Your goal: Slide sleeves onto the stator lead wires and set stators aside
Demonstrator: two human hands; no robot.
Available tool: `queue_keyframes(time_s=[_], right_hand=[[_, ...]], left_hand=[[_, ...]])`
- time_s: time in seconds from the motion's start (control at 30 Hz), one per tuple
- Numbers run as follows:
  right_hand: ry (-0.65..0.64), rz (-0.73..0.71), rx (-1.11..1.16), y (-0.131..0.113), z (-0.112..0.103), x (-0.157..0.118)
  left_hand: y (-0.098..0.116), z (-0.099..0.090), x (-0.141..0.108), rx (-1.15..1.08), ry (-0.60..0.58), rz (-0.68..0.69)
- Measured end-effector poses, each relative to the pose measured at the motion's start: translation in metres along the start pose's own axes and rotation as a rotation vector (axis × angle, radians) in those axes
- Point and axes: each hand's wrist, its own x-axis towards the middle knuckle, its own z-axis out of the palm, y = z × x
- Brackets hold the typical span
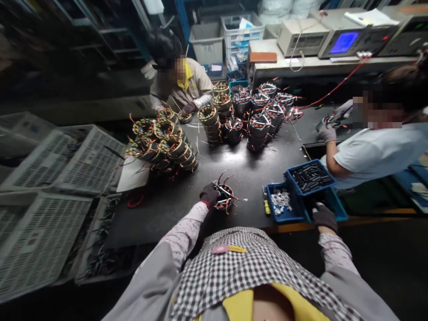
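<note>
The wired ring (225, 197) is set near the front edge of the black table (247, 169), its left rim gripped by the curled fingers of the left hand (209, 195). The right hand (325, 216) is placed at the lower blue bin (338, 206), near the front right corner; its finger state cannot be told. Markings on the blue-screened instrument (344, 42) cannot be read.

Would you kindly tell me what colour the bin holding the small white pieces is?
The bin is blue, best seen in the head view.
</note>
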Motion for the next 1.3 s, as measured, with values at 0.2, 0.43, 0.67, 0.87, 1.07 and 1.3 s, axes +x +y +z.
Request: queue_keyframes(time_s=[0.2, 0.43, 0.67, 0.87, 1.07, 1.3], right_hand=[[0.176, 0.135, 0.475, -0.005, -0.036, -0.026], [0.158, -0.003, 1.339, -0.074, -0.055, -0.125], [-0.248, -0.508, 0.906, -0.163, -0.009, -0.217], [-0.185, -0.649, 0.693, -0.178, 0.01, -0.216], [-0.3, -0.678, 0.679, -0.19, 0.034, -0.225], [-0.361, -0.336, 0.964, -0.173, 0.048, -0.218]], left_hand=[[0.003, -0.002, -0.004, -0.047, -0.068, -0.001], [0.033, -0.012, -0.043, -0.446, 0.003, 0.206], [0.072, 0.023, -0.089, -0.769, -0.904, 0.121], [0.043, 0.008, -0.083, -0.864, -0.709, 0.035], [0.026, 0.005, -0.099, -1.001, -0.715, 0.056], [0.007, -0.014, -0.087, -0.988, -0.413, -0.097]])
